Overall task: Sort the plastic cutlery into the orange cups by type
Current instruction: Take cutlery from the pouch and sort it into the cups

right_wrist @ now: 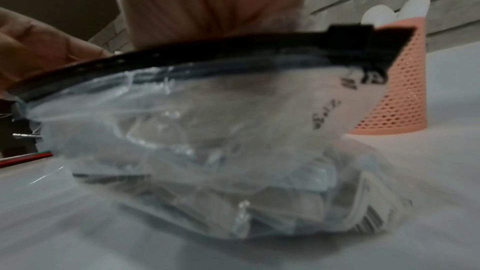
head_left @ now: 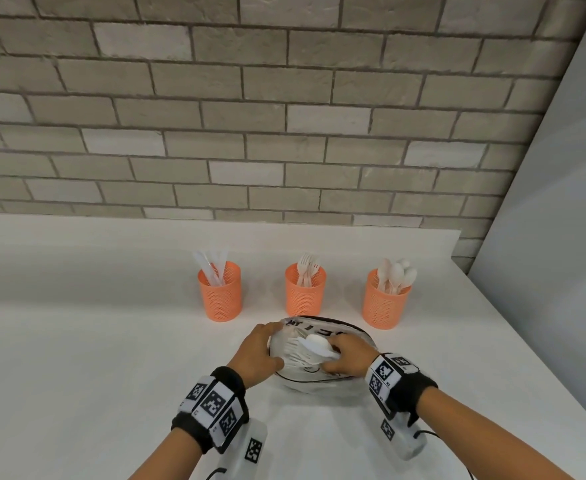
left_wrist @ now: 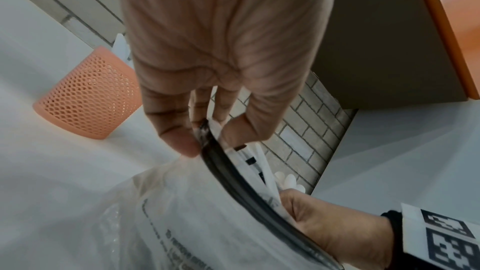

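Observation:
Three orange mesh cups stand in a row: the left cup [head_left: 219, 294] holds knives, the middle cup [head_left: 305, 291] forks, the right cup [head_left: 386, 299] spoons. In front of them sits a clear zip bag [head_left: 319, 379] with a black zipper rim [left_wrist: 233, 178], its mouth pulled wide. My left hand [head_left: 273, 344] pinches the left end of that rim between thumb and fingers [left_wrist: 176, 137]. My right hand [head_left: 331, 353] reaches into the mouth and grips a white spoon [head_left: 314, 342], bowl pointing left. The bag [right_wrist: 207, 130] hides my right fingertips in the right wrist view.
The white counter [head_left: 76, 341] runs back to a grey brick wall [head_left: 284, 116]. Its right edge slopes off beside a grey panel [head_left: 561, 237]. A thin red and green stick [right_wrist: 26, 157] lies beyond the bag, low at the left of the right wrist view.

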Demonstrator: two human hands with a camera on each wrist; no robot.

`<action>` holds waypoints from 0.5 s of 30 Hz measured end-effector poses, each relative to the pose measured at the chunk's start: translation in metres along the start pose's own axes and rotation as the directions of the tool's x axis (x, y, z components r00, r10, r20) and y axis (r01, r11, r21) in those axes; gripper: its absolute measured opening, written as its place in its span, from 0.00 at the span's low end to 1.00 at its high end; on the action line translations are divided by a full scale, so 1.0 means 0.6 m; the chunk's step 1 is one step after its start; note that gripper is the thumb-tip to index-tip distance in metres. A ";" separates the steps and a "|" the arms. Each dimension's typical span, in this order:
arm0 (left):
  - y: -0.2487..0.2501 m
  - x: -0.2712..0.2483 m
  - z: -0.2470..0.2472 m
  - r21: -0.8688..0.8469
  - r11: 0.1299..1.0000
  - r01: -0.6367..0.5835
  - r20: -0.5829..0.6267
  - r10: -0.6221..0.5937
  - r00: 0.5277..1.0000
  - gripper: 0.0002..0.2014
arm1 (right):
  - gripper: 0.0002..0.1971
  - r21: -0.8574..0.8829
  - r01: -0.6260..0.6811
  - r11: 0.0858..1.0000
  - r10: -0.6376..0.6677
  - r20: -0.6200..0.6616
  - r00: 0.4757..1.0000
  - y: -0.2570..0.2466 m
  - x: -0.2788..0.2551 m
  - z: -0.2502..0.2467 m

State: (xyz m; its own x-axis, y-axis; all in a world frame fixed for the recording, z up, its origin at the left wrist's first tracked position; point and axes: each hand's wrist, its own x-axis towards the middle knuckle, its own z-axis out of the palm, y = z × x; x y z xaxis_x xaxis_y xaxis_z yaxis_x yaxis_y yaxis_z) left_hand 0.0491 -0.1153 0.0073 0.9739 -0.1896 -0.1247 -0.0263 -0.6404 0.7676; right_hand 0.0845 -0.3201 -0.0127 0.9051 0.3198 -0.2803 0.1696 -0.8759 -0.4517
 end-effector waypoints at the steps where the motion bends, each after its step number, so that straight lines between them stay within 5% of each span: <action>1: 0.000 0.000 0.000 0.001 1.000 0.001 -0.002 -0.001 1.000 0.34 | 0.25 0.004 -0.003 1.000 0.002 0.029 1.000 0.000 0.001 -0.001; 7: 0.007 -0.003 -0.003 0.084 0.995 -0.054 0.039 0.051 0.998 0.35 | 0.26 -0.051 -0.035 0.998 0.040 0.105 0.994 -0.009 0.001 -0.010; 10: 0.011 -0.003 -0.011 0.050 0.997 -0.061 -0.007 0.062 0.998 0.32 | 0.18 -0.072 -0.008 0.997 0.017 0.123 0.992 -0.011 -0.002 -0.003; 12: 0.011 -0.005 -0.011 0.032 0.998 -0.061 -0.052 0.062 0.997 0.31 | 0.08 -0.070 0.020 0.997 -0.014 0.085 0.996 -0.009 -0.004 -0.001; 15: 0.007 -0.009 -0.001 0.035 0.999 -0.030 -0.067 0.032 0.997 0.31 | 0.09 -0.037 0.003 0.999 -0.003 0.011 1.000 -0.012 -0.005 -0.009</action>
State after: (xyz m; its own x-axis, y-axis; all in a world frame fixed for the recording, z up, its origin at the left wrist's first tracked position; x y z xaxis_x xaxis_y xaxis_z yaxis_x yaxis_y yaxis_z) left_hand 0.0436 -0.1167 0.0116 0.9854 -0.1599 -0.0578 -0.0632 -0.6597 0.7489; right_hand 0.0824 -0.3167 -0.0040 0.9003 0.3261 -0.2884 0.1868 -0.8877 -0.4208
